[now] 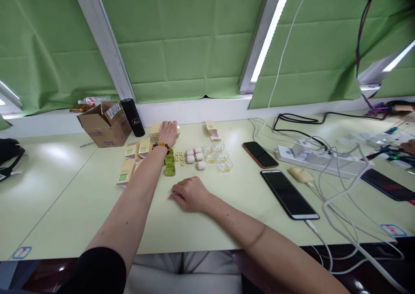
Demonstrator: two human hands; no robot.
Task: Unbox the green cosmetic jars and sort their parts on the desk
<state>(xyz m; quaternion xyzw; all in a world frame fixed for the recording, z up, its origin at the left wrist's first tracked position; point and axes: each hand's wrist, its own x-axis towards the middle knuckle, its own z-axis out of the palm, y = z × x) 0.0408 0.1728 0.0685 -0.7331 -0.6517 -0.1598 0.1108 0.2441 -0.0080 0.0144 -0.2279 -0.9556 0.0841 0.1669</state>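
My left hand (168, 132), with a beaded bracelet at the wrist, reaches to the back of the table. Its fingers are wrapped over a small cream cardboard box (155, 130), partly hidden under the hand. My right hand (191, 193) rests on the table, loosely curled, thumb apart and nothing in it. Ahead of it are green cases (170, 170), small yellowish pieces (181, 158), white rounded earbud-like cases (190, 159) and clear plastic shells (225, 165). More cream boxes with green squares (124, 175) lie beside my left forearm.
At the back left stand an open cardboard box (105, 127) and a black bottle (132, 117). One opened cream carton (212, 131) lies at the back. Right of the shells are two phones (290, 193), a white power strip (319, 162) and tangled cables.
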